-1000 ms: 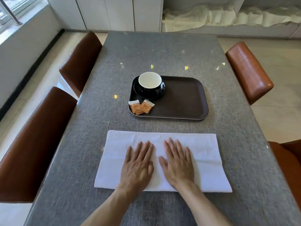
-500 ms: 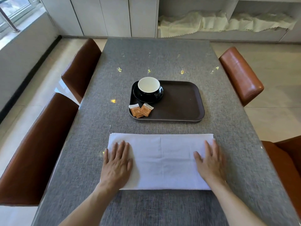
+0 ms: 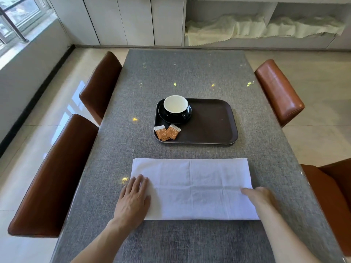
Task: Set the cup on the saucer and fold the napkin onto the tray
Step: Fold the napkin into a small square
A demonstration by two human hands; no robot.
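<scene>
The white napkin (image 3: 191, 188) lay in the lower centre of the frame, its long axis running left to right, with a vertical and a horizontal crease. The left hand (image 3: 133, 200) pressed flat, fingers spread, on its left end; the blurred right hand (image 3: 260, 196) gripped its right edge. Above, the cup (image 3: 175, 104) sat on the saucer (image 3: 187, 115) in the tray (image 3: 212, 122), beside orange packets (image 3: 167, 132) with unreadable print.
</scene>
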